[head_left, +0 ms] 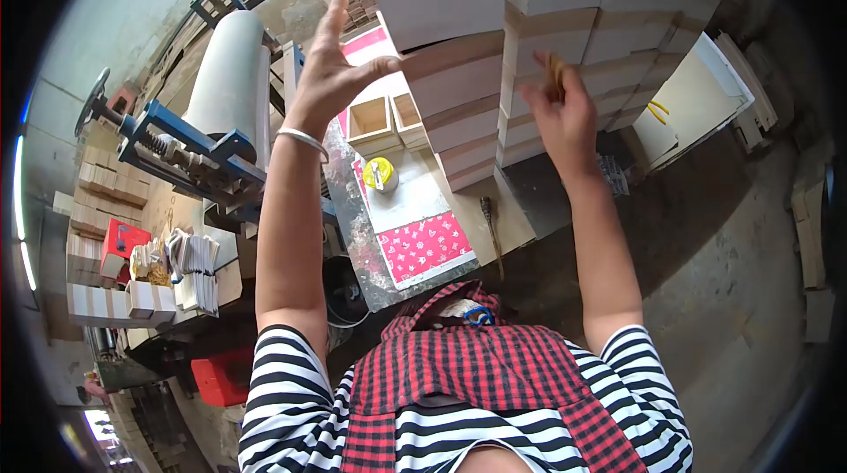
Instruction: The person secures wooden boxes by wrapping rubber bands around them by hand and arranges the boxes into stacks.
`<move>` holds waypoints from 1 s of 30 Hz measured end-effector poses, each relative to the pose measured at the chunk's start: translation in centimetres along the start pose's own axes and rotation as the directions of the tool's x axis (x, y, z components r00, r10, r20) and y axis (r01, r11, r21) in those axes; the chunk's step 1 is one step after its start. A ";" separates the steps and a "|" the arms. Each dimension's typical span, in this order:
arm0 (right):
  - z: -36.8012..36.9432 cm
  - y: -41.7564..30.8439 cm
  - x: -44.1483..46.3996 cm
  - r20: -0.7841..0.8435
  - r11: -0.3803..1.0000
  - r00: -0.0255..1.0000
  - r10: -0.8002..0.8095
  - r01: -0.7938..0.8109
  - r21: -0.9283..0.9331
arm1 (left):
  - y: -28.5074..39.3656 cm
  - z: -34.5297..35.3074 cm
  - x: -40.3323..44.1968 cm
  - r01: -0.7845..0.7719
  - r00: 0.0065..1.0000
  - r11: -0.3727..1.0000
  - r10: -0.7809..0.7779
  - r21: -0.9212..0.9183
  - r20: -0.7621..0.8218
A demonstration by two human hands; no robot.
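My left hand (340, 67) is raised beside the stacked wooden boxes (450, 1), its thumb and fingers spread and nothing in it. My right hand (565, 111) is held up in front of the same stack, with fingers partly bent and apart. A yellowish-brown patch shows at its fingers, too small to make out. Below my left hand, small open wooden boxes (369, 123) sit on the worktable (357, 248). Nearer to me are a yellow-lidded jar (381, 175) and a pink patterned sheet (423, 248). A brush-like tool (490, 230) lies to their right.
A roller machine (228, 76) with blue frame and handwheels stands at the left. Behind it are wood pieces and a red box (123, 248). A black bucket (346, 288) is under the table's left edge. Yellow-handled pliers (657, 111) rest on boards at the right.
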State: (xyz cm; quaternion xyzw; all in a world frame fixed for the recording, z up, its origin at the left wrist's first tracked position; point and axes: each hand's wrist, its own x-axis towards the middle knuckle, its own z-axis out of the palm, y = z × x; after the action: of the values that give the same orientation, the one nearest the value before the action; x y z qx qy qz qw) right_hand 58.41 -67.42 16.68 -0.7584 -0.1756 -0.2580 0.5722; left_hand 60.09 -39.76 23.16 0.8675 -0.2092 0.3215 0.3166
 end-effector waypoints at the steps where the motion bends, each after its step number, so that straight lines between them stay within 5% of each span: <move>1: 0.7 -0.2 1.4 -0.007 1.000 1.000 -0.027 0.027 0.006 | -1.1 0.3 0.1 0.079 0.995 0.987 -0.070 -0.137 0.069; 2: 1.3 -0.4 2.3 -0.015 0.998 0.998 -0.056 0.056 0.012 | -2.2 0.6 0.3 0.162 0.981 0.950 -0.126 -0.267 0.146; 6: 3.6 -1.5 3.9 -0.122 0.998 0.992 -0.038 0.043 0.035 | -5.2 1.3 1.9 0.133 0.948 0.950 -0.039 -0.283 0.316; 10: 4.9 -2.1 4.1 -0.129 0.999 0.991 0.032 -0.035 -0.017 | -4.1 1.2 2.8 0.139 0.938 0.890 0.022 -0.434 0.346; 22: 5.7 -1.6 4.9 -0.205 0.996 0.978 0.035 -0.016 0.092 | -4.2 2.1 1.5 0.081 0.984 0.883 0.004 -0.463 0.180; 30: 5.1 -2.1 4.8 -0.144 0.995 0.985 0.091 -0.086 0.042 | -2.7 2.9 0.8 0.189 0.980 0.828 -0.125 -0.529 0.156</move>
State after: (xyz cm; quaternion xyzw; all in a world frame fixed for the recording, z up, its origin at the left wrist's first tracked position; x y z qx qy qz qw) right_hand 62.07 -62.04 20.08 -0.7342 -0.1039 -0.2841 0.6079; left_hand 63.42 -39.94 20.87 0.7742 -0.2371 0.1720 0.5611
